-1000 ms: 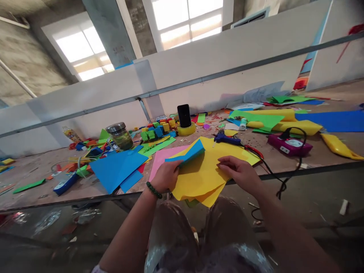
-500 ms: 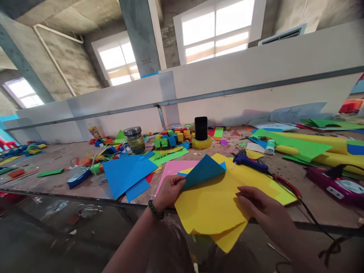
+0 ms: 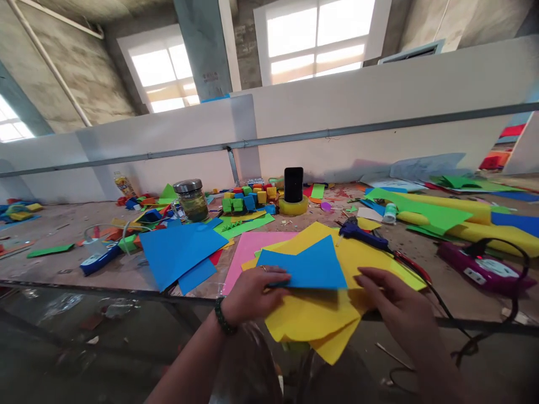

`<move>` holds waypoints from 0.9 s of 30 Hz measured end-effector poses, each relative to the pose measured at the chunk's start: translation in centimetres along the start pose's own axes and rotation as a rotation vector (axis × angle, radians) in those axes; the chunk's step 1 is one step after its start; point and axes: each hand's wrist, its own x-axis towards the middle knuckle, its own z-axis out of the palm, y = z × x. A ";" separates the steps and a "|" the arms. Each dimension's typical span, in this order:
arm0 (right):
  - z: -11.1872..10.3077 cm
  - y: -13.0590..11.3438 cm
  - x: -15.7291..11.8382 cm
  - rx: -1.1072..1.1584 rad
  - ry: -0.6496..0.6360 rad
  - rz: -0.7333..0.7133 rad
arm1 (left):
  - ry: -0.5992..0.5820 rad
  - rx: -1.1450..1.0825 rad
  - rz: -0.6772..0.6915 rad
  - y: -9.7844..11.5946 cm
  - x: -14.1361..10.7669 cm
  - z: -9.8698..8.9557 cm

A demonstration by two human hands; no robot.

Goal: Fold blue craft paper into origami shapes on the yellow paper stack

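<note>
Since half a second ago the blue foam sheet (image 3: 309, 268) drops from raised and tilted to lying nearly flat on the yellow foam sheets (image 3: 314, 317). Left hand (image 3: 252, 292) pinches its left edge, thumb on top; long edge runs left-right toward the right hand (image 3: 389, 300), which rests flat with fingers loose on the yellow stack, nothing grasped. Stack overhangs the near edge of the wooden workbench (image 3: 63, 264). Blue glue gun (image 3: 362, 234) sits just behind; black phone (image 3: 293, 184) stands in a yellow tape roll (image 3: 293, 207) further back.
</note>
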 end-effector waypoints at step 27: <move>3.4 -5.3 -1.5 -0.520 -0.631 -0.494 | -0.122 0.778 -0.021 -3.0 -5.5 -0.5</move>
